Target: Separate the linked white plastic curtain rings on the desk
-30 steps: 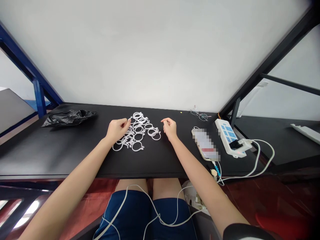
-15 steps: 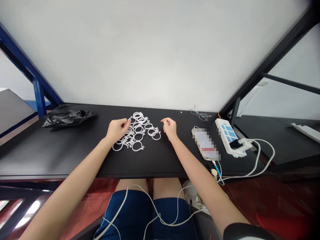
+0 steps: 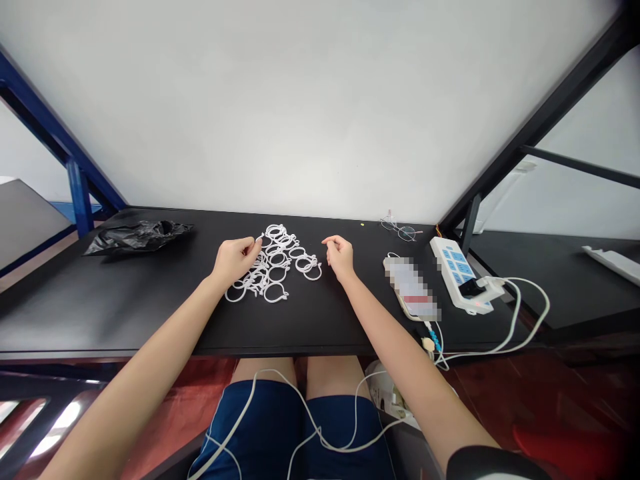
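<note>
Several white plastic rings with small clip-like ends (image 3: pixel 278 259) lie in a loose heap on the black tabletop (image 3: pixel 165 303). My left hand (image 3: pixel 236 259) rests at the heap's left side, closed, thumb and fingers together. A bit of white ring shows by its fingertips. Whether the hand grips it I cannot tell, and it covers some rings behind it. To the right of the heap lies my right hand (image 3: pixel 341 257), its fingers curled in and the index finger pointing left. No object shows in it, and it is apart from the nearest rings.
A crumpled black plastic bag (image 3: pixel 137 237) lies at left. On the right are glasses (image 3: pixel 403 231), a phone (image 3: pixel 411 287) with a cable, and a white power strip (image 3: pixel 460 275) with a plugged-in charger. White cables (image 3: pixel 310 410) cross my lap. A wall stands behind the table.
</note>
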Motion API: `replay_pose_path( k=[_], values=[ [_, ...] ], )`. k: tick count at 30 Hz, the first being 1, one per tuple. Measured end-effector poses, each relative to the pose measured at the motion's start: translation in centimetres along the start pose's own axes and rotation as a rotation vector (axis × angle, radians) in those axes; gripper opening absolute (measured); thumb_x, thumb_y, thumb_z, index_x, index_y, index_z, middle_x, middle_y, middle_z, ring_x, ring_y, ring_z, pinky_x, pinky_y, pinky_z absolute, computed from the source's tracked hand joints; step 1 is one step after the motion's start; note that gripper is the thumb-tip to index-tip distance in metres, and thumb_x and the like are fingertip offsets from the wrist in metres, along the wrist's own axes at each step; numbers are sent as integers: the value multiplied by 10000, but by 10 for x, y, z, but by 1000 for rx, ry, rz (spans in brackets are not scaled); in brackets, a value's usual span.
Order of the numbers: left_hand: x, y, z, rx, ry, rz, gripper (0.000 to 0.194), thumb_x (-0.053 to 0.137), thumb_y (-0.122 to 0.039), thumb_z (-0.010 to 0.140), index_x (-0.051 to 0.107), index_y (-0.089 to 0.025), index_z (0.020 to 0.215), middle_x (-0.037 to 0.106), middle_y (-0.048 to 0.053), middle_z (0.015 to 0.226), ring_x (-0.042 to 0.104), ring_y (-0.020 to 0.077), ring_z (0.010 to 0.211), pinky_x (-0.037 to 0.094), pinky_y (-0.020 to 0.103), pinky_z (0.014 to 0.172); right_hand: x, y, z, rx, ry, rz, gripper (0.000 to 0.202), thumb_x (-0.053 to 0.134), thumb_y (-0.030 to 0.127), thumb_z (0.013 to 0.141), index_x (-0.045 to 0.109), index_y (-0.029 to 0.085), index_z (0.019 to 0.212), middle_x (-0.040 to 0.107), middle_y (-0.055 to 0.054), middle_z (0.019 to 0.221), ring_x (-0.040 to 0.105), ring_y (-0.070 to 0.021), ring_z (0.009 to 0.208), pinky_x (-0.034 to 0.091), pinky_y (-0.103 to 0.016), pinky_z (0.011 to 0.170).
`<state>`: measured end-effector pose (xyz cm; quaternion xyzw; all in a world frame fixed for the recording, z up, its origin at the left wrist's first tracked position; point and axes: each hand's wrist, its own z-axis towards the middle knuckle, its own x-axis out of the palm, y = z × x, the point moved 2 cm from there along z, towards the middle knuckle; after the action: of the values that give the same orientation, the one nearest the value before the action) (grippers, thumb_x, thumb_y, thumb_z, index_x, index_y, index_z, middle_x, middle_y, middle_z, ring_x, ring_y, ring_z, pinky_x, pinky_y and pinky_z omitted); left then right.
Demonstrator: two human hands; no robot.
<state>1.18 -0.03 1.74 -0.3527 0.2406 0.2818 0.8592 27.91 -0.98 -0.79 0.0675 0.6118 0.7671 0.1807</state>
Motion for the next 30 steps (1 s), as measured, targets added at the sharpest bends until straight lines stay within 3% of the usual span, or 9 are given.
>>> replay_pose_path(
  k=[30],
  values=[
    [2,2,0,-8,15,2,453,517,-322,874,242,-174,546,224,-56,497,214,79,482,226,244,504,0,-4,2,-9,6,20,132,482,200,751,602,197,694,410,74,401,381,-93,349,283,-215,387]
  ],
)
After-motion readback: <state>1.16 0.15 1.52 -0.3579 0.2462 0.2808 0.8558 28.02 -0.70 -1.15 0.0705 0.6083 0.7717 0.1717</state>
